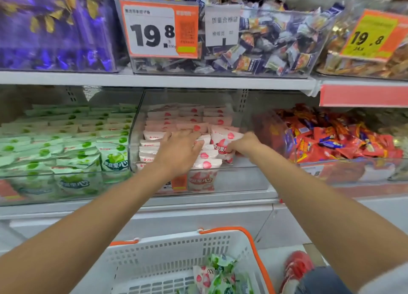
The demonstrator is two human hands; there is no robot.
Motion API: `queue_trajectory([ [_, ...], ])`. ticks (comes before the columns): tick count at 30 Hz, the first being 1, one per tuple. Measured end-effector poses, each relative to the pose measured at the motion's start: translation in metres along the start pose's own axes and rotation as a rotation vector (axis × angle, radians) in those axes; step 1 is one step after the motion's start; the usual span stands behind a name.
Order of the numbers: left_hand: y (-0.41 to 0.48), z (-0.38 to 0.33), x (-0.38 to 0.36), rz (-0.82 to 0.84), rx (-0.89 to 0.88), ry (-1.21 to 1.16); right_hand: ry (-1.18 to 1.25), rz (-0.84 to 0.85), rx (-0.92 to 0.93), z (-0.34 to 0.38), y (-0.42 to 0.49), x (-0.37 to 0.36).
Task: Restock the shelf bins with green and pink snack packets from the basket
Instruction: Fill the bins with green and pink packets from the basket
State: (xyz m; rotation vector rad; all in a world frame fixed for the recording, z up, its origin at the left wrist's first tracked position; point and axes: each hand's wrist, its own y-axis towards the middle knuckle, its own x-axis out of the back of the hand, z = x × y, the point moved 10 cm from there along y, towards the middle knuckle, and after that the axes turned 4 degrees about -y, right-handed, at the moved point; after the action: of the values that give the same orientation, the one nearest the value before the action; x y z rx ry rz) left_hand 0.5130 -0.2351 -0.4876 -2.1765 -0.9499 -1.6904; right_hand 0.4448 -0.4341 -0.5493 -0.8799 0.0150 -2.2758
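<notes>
**Pink stack may slump as one more packet goes in**

Pink packets (pixel 181 117) fill the back and left of the clear middle bin (pixel 242 179) on the lower shelf (pixel 198 202). The bin's right front corner holds none. The left hand (pixel 180 150) lies flat on the front rows with fingers spread, holding nothing. The right hand (pixel 245 144) has its fingers curled on the edge of one pink packet (pixel 223 141), which stands against the stack's right side.

The risks, as I judge them:
- **Toppling:** the front rows lean on each other, so lifting the flat hand too soon could let them fall into that open corner.
- **Crushing:** a packet shoved in hard could crush its neighbours or tip them over the low front wall.
- **Mixing:** the green packets (pixel 66 139) sit in the bin just beside, so a mixed handful from the basket (pixel 176 249) could land in the wrong one.

The right hand's fingertips are hidden behind the packet, so I cannot tell how firm the grip is. The basket is cut off at the bottom edge, and only a few green and pink packets show in it. The red snacks (pixel 342 139) to the right are blurred.
</notes>
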Motion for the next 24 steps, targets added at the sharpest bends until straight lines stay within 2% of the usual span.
queue_trajectory([
  [2,-0.001,0.000,0.000,-0.001,0.004,-0.024,0.092,0.155,-0.051,-0.007,-0.005,-0.021],
  [4,-0.001,0.000,-0.001,0.007,0.008,-0.023,0.114,0.206,-0.054,-0.010,-0.003,-0.029],
  [12,-0.003,-0.002,0.000,0.018,0.006,-0.019,-0.052,0.153,0.002,-0.013,-0.001,-0.013],
  [17,-0.004,-0.002,0.001,0.018,0.018,-0.030,-0.056,0.193,0.035,-0.007,0.009,-0.028],
  [22,-0.005,-0.002,0.002,0.011,0.019,-0.026,0.049,0.139,0.040,-0.003,0.011,-0.030],
  [24,-0.004,-0.002,0.002,0.004,0.019,-0.028,0.052,0.177,0.071,0.002,0.010,-0.036],
])
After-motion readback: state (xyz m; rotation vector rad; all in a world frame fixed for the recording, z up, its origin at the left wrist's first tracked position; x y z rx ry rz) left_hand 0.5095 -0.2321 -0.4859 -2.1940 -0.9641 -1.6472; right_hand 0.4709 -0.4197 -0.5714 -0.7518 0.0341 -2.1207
